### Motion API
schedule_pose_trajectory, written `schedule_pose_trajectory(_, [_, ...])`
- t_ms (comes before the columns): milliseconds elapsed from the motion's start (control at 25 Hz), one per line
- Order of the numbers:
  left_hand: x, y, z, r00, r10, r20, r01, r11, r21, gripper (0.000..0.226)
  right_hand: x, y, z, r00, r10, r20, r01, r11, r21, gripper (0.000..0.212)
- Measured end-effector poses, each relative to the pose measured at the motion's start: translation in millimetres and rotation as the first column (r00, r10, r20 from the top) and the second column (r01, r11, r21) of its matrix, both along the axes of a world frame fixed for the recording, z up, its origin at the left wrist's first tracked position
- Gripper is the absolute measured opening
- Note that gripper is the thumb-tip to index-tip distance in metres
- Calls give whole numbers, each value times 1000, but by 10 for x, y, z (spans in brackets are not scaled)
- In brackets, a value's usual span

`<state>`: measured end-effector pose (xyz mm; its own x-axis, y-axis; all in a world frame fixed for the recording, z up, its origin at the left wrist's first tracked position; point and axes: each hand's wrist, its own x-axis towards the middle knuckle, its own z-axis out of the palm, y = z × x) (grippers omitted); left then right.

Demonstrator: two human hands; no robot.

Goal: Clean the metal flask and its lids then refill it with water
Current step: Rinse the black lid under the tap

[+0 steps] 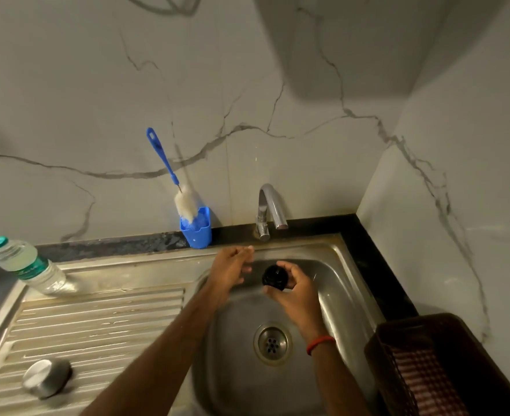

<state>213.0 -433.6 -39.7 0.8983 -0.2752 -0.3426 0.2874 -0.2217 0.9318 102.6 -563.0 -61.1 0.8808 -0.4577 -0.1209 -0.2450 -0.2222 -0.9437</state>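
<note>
Over the steel sink basin (331, 292), my right hand (298, 291) grips a small round black lid (274, 277) between thumb and fingers. My left hand (232, 267) hovers just left of the lid with fingers extended toward the tap, holding nothing. A shiny metal lid (46, 377) rests on the ribbed drainboard (97, 322) at the lower left. The flask body itself is not in view. The chrome tap (270, 210) stands behind the basin; no water stream shows.
A blue bottle brush (169, 175) stands in a blue cup (196, 228) against the marble wall. A plastic bottle (25, 267) with a teal cap sits at the far left. A dark basket (445, 367) with checked cloth sits on the right counter. The drain (272, 343) lies mid-basin.
</note>
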Motion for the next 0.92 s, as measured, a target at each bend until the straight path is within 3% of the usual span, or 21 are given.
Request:
schedule_pose_trajectory(240, [427, -494, -187, 976, -136, 172, 79, 950, 301, 41, 166, -162, -221, 999, -2, -34, 2, 1000, 5, 62])
schedule_pose_trajectory(400, [732, -725, -193, 962, -218, 165, 97, 837, 539, 46, 210, -224, -294, 1000, -8, -23, 8, 1000, 1, 60])
schedule_pose_trajectory(520, [855, -836, -164, 944, -266, 194, 70, 738, 671, 37, 251, -249, -336, 1000, -18, -3, 18, 1000, -2, 60])
schedule_pose_trajectory(680, [919, -911, -217, 913, -319, 253, 53, 709, 703, 24, 310, -307, -410, 999, -51, 7, 50, 998, 37, 60])
schedule_pose_trajectory(920, [978, -800, -470, 951, -206, 229, 56, 848, 527, 35, 357, -332, -506, 999, -40, 3, 40, 999, 12, 63])
